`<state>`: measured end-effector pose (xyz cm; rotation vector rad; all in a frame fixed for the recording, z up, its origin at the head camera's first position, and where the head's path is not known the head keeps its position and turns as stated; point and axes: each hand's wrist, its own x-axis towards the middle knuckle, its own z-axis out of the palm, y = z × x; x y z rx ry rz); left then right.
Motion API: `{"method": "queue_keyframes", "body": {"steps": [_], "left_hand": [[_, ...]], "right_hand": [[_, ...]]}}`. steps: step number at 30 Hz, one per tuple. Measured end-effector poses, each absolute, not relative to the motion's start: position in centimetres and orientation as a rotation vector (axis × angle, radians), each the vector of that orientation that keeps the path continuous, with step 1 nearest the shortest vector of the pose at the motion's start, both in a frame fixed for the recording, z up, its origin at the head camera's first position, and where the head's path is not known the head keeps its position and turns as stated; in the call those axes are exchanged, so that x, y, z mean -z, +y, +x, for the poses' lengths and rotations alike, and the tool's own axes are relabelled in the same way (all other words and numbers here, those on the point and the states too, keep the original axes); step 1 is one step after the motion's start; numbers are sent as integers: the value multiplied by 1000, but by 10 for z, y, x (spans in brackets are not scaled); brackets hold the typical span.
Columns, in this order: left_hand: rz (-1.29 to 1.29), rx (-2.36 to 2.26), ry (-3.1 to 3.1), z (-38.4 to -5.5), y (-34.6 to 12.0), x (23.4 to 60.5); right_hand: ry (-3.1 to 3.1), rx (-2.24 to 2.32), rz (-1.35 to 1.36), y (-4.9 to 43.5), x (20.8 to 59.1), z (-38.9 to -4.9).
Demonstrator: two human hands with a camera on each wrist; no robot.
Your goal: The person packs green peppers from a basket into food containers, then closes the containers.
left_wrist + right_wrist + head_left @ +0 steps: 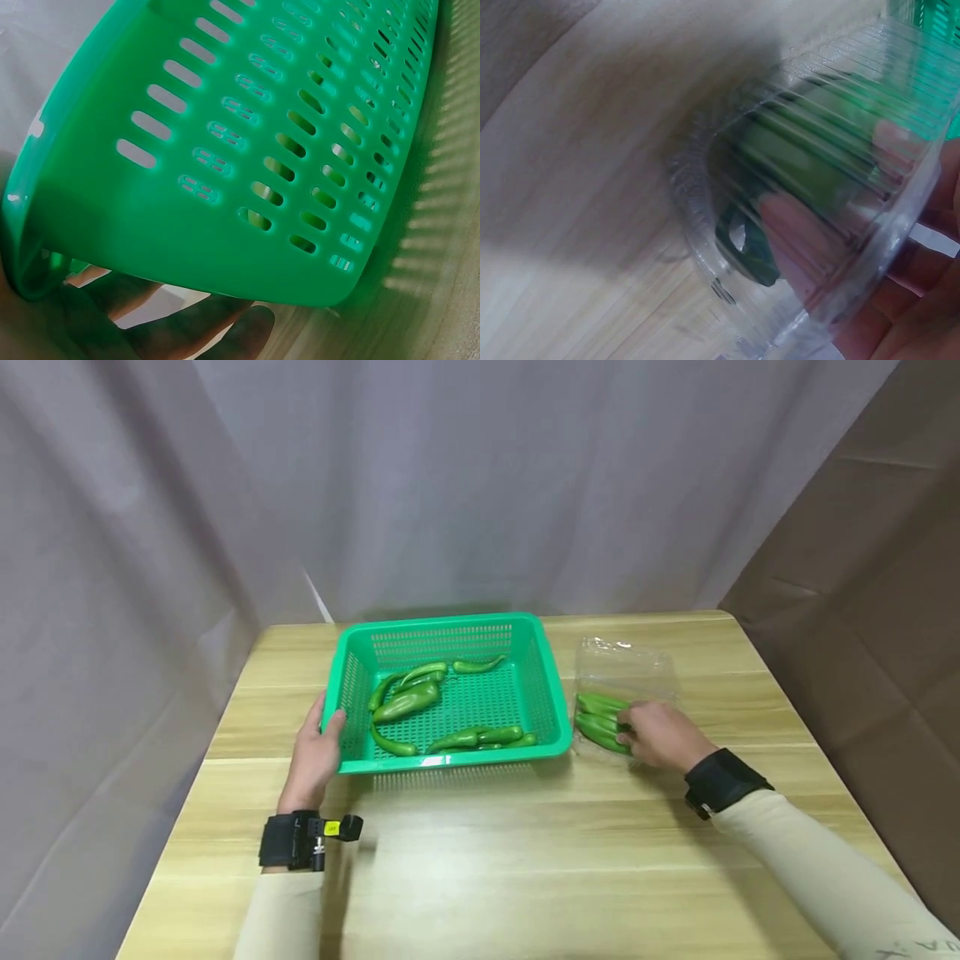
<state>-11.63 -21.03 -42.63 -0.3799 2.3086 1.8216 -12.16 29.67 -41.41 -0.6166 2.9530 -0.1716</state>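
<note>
My left hand (313, 758) grips the left rim of a green plastic basket (450, 763), thumb over the rim and fingers under it. Seen from the left wrist, the fingers (202, 330) lie beneath the slotted basket wall (172, 240). Several green peppers (408, 700) lie in the basket along its left side, back and front. To its right, my right hand (663, 735) reaches into a clear plastic box (618, 664) and pinches at the green peppers (597, 720) there. The right wrist view shows its fingers (799, 240) through the ribbed plastic, against a pepper (802, 154).
Both the basket and the box sit on a light wooden table (465, 868), near its back edge. A grey curtain (480, 485) hangs behind, and a brown cloth (862, 585) hangs on the right. Each wrist wears a black strap (288, 841).
</note>
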Motion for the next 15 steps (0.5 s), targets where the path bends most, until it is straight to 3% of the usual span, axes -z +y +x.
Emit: {"method": "queue_keyframes", "body": {"steps": [15], "left_hand": [[-399,-1825,2312,-120,-210,429]], "right_hand": [[2950,150,-640,296,412,-127]]}}
